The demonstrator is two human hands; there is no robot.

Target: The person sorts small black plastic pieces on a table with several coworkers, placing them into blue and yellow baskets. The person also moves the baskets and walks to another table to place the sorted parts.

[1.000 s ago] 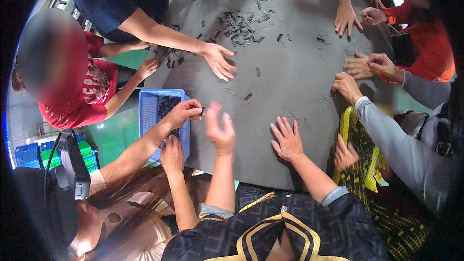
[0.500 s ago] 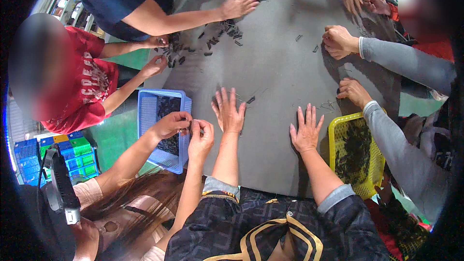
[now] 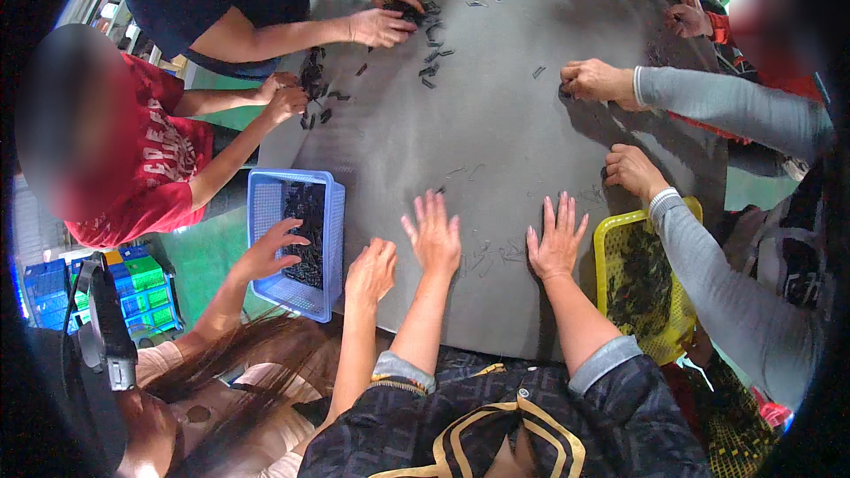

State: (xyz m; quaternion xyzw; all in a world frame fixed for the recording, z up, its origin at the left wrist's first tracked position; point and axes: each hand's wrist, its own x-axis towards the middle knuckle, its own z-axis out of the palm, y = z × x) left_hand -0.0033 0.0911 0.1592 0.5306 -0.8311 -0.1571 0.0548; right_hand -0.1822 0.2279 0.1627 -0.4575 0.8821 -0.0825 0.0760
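Note:
My left hand [image 3: 436, 235] is open, its fingers spread low over the grey tabletop. A small dark piece [image 3: 440, 189] shows by its fingertips; its kind is too small to make out. Off to the right, my right hand [image 3: 556, 239] lies open and flat on the table, fingers pointing away from me. Between my hands are several thin, wire-like bits [image 3: 482, 257]. Farther up the table two more thin bent bits [image 3: 469, 171] lie beyond my left hand. Neither hand appears to hold anything.
A blue basket [image 3: 334, 239] of black pieces stands at the left, with a co-worker's hand [image 3: 274, 248] over it. At the right is a yellow basket [image 3: 602, 265], beside a grey-sleeved co-worker's hand [image 3: 633, 173]. Across the table, other hands [image 3: 381, 28] gather black pieces [image 3: 431, 62].
My left hand has moved right and slightly nearer me; my right hand has barely moved. The left neighbour's hands have parted, one over the blue basket. Across the table, hands and black pieces have shifted.

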